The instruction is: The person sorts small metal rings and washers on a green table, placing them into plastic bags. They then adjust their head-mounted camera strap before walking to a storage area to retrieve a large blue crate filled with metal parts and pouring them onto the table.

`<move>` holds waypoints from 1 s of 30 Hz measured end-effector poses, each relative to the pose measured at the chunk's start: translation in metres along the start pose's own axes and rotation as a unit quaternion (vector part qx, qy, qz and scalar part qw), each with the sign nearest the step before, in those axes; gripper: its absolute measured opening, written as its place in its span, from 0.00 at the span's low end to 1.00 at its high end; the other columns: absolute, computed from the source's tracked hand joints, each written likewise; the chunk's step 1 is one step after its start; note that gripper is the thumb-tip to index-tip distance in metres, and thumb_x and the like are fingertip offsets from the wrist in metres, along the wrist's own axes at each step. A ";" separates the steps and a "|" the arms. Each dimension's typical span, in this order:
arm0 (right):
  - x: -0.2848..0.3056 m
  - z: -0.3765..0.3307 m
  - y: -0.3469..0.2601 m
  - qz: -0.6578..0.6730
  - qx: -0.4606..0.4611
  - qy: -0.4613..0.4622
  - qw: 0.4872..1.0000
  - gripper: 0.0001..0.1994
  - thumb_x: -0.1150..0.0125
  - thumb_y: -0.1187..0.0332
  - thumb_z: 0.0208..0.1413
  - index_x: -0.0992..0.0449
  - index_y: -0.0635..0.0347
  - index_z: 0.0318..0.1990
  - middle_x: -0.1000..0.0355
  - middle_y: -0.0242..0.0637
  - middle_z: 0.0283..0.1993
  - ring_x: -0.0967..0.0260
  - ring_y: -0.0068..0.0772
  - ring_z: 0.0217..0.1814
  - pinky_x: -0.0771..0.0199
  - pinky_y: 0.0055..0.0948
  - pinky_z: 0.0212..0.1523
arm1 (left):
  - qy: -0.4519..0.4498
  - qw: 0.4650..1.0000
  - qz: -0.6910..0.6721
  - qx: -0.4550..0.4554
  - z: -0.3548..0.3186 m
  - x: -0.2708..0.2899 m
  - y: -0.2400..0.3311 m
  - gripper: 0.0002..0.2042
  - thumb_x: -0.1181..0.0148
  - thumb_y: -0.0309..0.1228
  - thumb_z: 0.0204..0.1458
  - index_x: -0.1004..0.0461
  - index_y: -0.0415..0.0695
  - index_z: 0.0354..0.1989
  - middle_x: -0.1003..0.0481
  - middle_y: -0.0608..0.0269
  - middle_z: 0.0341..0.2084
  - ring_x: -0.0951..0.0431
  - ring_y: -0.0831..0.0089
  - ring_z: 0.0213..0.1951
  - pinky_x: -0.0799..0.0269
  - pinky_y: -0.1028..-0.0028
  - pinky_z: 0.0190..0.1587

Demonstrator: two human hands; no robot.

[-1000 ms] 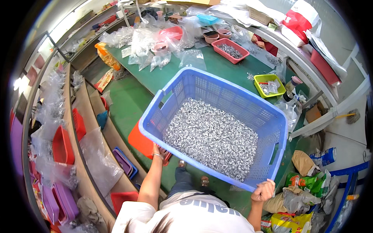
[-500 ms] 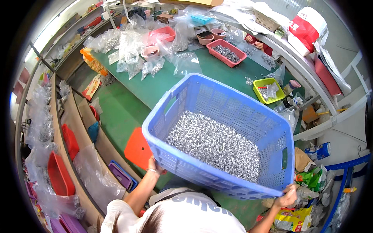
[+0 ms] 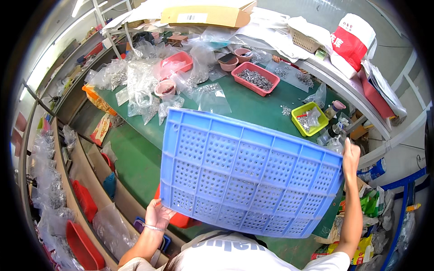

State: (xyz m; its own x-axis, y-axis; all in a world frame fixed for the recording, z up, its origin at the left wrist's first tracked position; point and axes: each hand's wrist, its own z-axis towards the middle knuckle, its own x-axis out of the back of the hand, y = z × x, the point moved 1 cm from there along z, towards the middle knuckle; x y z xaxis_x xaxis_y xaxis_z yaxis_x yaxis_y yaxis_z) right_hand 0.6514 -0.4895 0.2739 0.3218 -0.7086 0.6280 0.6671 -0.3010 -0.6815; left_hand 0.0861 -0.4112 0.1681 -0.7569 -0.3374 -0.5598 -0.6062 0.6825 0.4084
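A blue perforated plastic crate is tipped up in front of me at the table's near edge. Its holed, ribbed outer face is toward me, and its opening is out of sight. Bits of shiny metal show through some holes; the rings inside are otherwise hidden. My right hand grips the crate's upper right corner. Low on the other side, my left hand has its fingers under the bottom left corner, supporting it. Partly hidden behind that corner is a red stool.
On the green table are a pink tray of metal parts, a yellow-green tray, and piled clear bags. A co-worker's hand shows beyond. Shelves with a red bin stand left; sacks lie right.
The crate has tipped away from me, its near side rising until the rings inside went out of view. My right hand rose with its corner; my left hand shifted down and left.
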 end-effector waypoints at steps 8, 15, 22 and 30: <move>-0.049 0.093 0.049 -0.017 -0.022 -0.053 0.998 0.24 0.54 0.58 0.55 0.43 0.65 0.12 0.48 0.33 0.12 0.50 0.23 0.17 0.47 0.31 0.21 | 0.034 0.961 0.239 -0.135 0.035 -0.059 0.013 0.21 0.48 0.40 0.53 0.37 0.44 0.52 0.33 0.57 0.46 0.35 0.64 0.51 0.39 0.64 0.52; -0.089 0.136 0.079 0.002 -0.040 -0.079 0.996 0.23 0.54 0.58 0.55 0.38 0.70 0.16 0.43 0.35 0.13 0.48 0.24 0.17 0.44 0.31 0.22 | -0.007 0.832 0.300 -0.466 0.095 -0.106 0.012 0.18 0.54 0.34 0.54 0.35 0.34 0.49 0.31 0.62 0.39 0.33 0.76 0.42 0.40 0.76 0.48; -0.147 0.190 0.140 0.028 -0.066 -0.088 0.994 0.20 0.51 0.61 0.50 0.33 0.72 0.18 0.38 0.40 0.14 0.41 0.27 0.18 0.41 0.34 0.24 | 0.040 0.814 0.322 -0.482 0.149 -0.165 0.027 0.16 0.55 0.36 0.55 0.29 0.33 0.38 0.30 0.65 0.32 0.33 0.79 0.36 0.39 0.79 0.42; -0.126 0.152 0.122 0.239 -0.098 -0.061 0.964 0.18 0.53 0.57 0.58 0.33 0.63 0.46 0.35 0.39 0.47 0.39 0.26 0.48 0.43 0.24 0.50 | 0.043 0.810 0.235 -0.536 0.179 -0.136 0.009 0.26 0.67 0.47 0.58 0.36 0.34 0.48 0.34 0.57 0.44 0.35 0.72 0.47 0.43 0.72 0.52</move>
State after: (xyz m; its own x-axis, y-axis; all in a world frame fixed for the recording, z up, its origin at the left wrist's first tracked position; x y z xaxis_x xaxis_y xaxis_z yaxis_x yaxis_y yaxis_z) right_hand 0.7942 -0.3401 0.1693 0.6448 -0.7200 0.2566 0.2875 -0.0826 -0.9542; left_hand 0.2270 -0.2431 0.1189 -0.9521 -0.2781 -0.1273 -0.0754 -0.1902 0.9788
